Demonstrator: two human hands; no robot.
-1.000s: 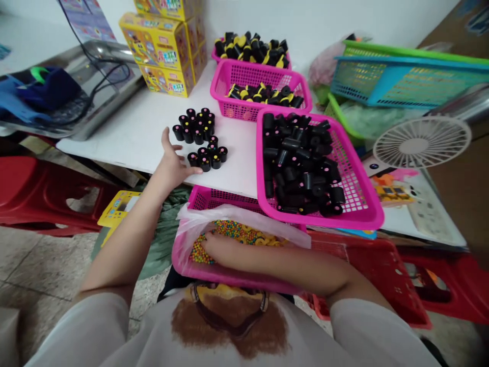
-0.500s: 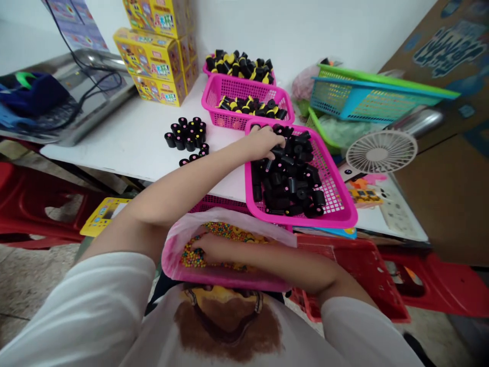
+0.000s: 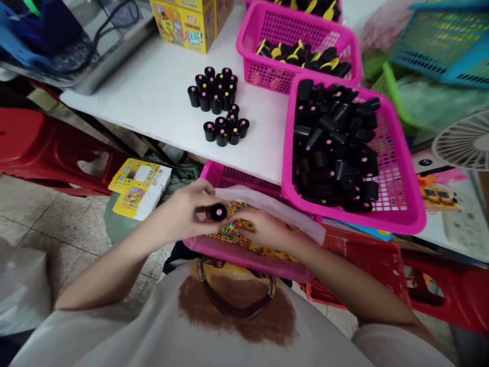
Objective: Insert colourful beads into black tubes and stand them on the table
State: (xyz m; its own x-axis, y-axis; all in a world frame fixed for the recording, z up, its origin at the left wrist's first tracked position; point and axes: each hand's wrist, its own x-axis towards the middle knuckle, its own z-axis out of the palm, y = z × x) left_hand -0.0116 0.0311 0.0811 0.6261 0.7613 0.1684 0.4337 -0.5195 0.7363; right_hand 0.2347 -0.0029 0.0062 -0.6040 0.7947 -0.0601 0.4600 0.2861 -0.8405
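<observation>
Looks partway: pinching one black cup (image 3: 218, 212) in left hand (image 3: 185, 211) over beads (image 3: 226, 235).

Curling right hand (image 3: 262, 227) low at the beads, near the cup; can't tell if gripping anything. Showing at cup's visible end: dark round face, pink dot in centre. Farther out, on table (image 3: 153, 102): upright clusters (image 3: 216, 105), probably done. To their right: basket (image 3: 414, 206) of jumbled cups (image 3: 328, 148), probably left to do. Farther still: second basket (image 3: 263, 79), black-and-yellow pieces (image 3: 305, 57), status unclear.

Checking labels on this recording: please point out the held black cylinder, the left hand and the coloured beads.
Black cylinder (image 3: 218, 212): head view, on its pink-dotted end.
Left hand (image 3: 186, 210): head view, on mid-hand.
Coloured beads (image 3: 228, 235): head view, on the pile's exposed surface.
</observation>
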